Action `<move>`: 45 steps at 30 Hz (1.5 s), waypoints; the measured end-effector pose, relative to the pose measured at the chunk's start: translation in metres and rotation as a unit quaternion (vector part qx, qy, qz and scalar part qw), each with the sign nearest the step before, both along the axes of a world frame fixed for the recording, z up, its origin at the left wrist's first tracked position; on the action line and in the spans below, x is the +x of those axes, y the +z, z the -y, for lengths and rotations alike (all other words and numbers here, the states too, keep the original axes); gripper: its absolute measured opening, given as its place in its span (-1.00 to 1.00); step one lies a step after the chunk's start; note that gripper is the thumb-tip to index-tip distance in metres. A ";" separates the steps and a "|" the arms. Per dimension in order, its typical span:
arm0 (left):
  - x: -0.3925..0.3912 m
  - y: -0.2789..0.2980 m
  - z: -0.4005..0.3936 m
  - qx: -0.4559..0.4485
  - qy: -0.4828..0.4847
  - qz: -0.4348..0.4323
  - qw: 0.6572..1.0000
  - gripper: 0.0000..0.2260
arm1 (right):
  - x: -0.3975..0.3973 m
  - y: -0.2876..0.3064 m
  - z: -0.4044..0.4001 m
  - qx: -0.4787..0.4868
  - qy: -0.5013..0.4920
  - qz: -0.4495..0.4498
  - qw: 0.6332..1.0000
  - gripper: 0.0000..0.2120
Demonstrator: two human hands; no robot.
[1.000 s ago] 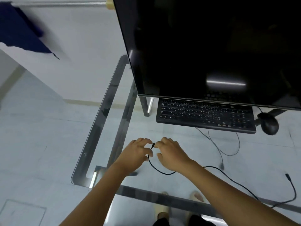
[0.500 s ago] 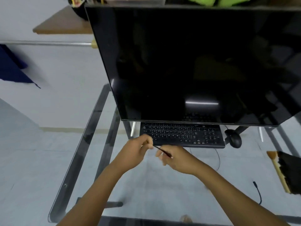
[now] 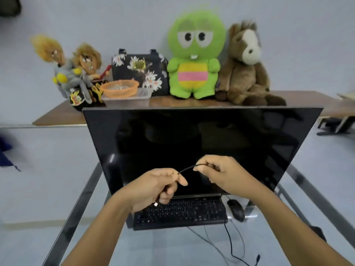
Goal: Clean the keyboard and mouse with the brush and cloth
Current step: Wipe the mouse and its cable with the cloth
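- Across the far side, a brown wooden shelf (image 3: 57, 114) carries a green plush monster toy (image 3: 194, 54) and a brown plush horse (image 3: 245, 64), well clear of the work.
- Nearer, a clear glass tabletop with a metal frame (image 3: 76, 204) bears a large black monitor with a dark screen (image 3: 201, 143).
- Below the monitor's near edge lies the flat black keyboard (image 3: 184, 212), and just to its right the black mouse (image 3: 235, 209); both sit untouched beneath the hands.
- Left hand (image 3: 153, 187) is curled round one end of a thin black cable (image 3: 189, 167), whose plug pokes out under the palm.
- Right hand (image 3: 221, 173) pinches the same cable further along; the hands are slightly apart, the cable taut between them, probably being moved aside before cleaning.
- No brush or cloth is in view.
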State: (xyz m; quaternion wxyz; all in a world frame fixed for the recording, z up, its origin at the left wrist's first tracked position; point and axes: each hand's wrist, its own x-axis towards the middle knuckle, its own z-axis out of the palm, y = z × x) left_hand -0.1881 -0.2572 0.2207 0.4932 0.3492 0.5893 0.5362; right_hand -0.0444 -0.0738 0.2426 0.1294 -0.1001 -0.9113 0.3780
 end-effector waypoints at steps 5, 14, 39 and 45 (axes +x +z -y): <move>0.031 0.036 -0.025 0.154 -0.032 0.130 0.979 -0.79 | 0.011 0.023 -0.018 -0.060 -0.011 -0.076 0.995 -0.86; 0.033 0.073 -0.055 0.386 0.183 0.279 0.860 -0.72 | 0.006 -0.027 -0.011 -0.115 -0.041 -0.049 0.991 -0.82; 0.036 0.075 -0.029 0.147 0.083 -0.027 0.985 -0.59 | -0.020 0.090 -0.011 -0.239 0.138 -0.110 0.955 -0.65; 0.050 0.098 -0.037 0.264 0.064 0.245 0.931 -0.76 | -0.024 0.072 -0.018 -0.306 0.107 -0.141 0.935 -0.80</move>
